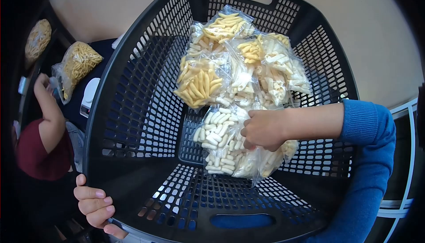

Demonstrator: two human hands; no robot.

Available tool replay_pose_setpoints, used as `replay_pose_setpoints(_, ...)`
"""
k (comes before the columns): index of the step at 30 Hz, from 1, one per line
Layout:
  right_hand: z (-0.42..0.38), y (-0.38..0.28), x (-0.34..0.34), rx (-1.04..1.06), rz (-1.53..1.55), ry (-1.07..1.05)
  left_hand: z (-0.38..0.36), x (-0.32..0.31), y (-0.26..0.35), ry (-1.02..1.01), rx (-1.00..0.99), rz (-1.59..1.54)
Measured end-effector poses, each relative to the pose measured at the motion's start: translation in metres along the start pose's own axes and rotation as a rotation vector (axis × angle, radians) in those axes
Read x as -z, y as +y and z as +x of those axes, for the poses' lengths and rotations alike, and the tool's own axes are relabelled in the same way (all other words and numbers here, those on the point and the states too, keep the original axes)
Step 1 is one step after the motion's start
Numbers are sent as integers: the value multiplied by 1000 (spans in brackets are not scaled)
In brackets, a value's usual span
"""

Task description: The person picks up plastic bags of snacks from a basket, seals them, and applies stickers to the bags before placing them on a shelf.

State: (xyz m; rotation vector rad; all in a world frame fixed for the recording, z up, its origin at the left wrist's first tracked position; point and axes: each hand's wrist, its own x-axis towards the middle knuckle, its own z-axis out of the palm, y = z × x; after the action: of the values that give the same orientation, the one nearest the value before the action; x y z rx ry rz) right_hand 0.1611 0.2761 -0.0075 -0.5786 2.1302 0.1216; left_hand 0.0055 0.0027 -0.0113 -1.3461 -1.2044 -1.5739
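A large black plastic laundry basket [152, 165] with slotted walls fills the middle of the view. My left hand [98, 205] is closed round its rim at the lower left corner. Inside lie several clear plastic bags of finger-shaped pieces, like puffed snacks. My right hand [268, 130] reaches in from the right, fingers curled on a clear bag of white pieces [218, 130]; its fingertips are partly hidden. Above it are a bag of yellow pieces [201, 84], another yellow one [226, 25] at the top, and a bag of whitish pieces [285, 64].
On the left another person's arm [51, 106] reaches toward a big bag of yellow pieces [79, 66] on a dark table. A white kitchen scale [90, 96] stands beside that bag. A second large bag [38, 39] sits further left. A white metal frame [407, 163] stands at right.
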Motion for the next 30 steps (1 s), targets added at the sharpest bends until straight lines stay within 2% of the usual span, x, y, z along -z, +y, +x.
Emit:
replay_pose_setpoints(3, -18, 2, -12, -44, 85, 86, -2, 4, -5, -1, -16, -26)
replay_pose_setpoints(5, -13, 1, -23, -35, 297, 205, -6, 7, -14, 33, -78, -97)
replay_pose_setpoints(6, -8, 0, -20, -49, 308, 137, -6, 8, -13, 14, -77, -90)
replay_pose_setpoints(11, -12, 22, -8, 26, 439, 162, -4, 11, -12, -38, -60, -100)
replay_pose_setpoints(13, -23, 50, -3, -19, 563, 369, -3, 11, -12, -57, -66, -97)
replay_pose_setpoints(15, -47, 84, 9, -74, 821, 483, -2, 13, -10, -70, -54, -86)
replay_pose_setpoints(19, -113, 133, 13, -477, 973, 953, 3, 4, 6, -82, 56, 19)
replay_pose_setpoints(21, -138, 157, -4, -685, 1028, 1079, 2, 4, 4, -66, 39, 0)
replay_pose_setpoints(23, -145, 185, -34, -1024, 1096, 1214, -2, 4, -2, -47, 22, -18)
replay_pose_setpoints(24, -147, 187, -37, -1025, 1099, 1212, -3, 6, -8, -24, -23, -44)
replay_pose_setpoints(26, -148, 188, -44, -1378, 679, 627, -4, 8, -11, -8, -67, -74)
replay_pose_setpoints(27, -145, 179, -42, -1378, 682, 626, -3, 8, -11, -8, -62, -62)
replay_pose_setpoints(29, -136, 141, -22, -1580, -51, 629, -4, 10, -11, -10, -52, -48)
replay_pose_setpoints(30, -133, 124, 2, -1470, 45, 606, -4, 12, -12, -18, -63, -55)
